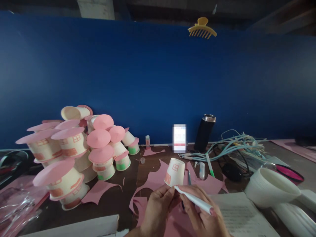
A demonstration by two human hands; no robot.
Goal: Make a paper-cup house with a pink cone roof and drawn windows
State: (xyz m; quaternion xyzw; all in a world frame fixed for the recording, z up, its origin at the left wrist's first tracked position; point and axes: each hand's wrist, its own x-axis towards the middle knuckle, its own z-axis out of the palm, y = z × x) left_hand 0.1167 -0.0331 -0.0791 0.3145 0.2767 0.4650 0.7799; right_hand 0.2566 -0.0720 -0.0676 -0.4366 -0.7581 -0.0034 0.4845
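A white marker [195, 199] with a pinkish end lies slanted in my right hand [197, 214], its fingers closed around the barrel. My left hand [159, 207] is closed in a pinch right beside the marker's far end; whatever its fingertips hold is hidden. Just beyond both hands, a white paper cup [176, 171] stands upside down, slightly tilted, with an orange-red window and a coloured patch drawn on its side. Under and around it spread cut scraps of pink paper [154, 182].
Stacked paper-cup houses with pink cone roofs [98, 138] crowd the left. Behind are a glue stick [147, 142], a lit phone [179, 138] and a black bottle [204, 133]. To the right lie tangled cables [232, 144], a black mouse [232, 171] and nested white cups [256, 189].
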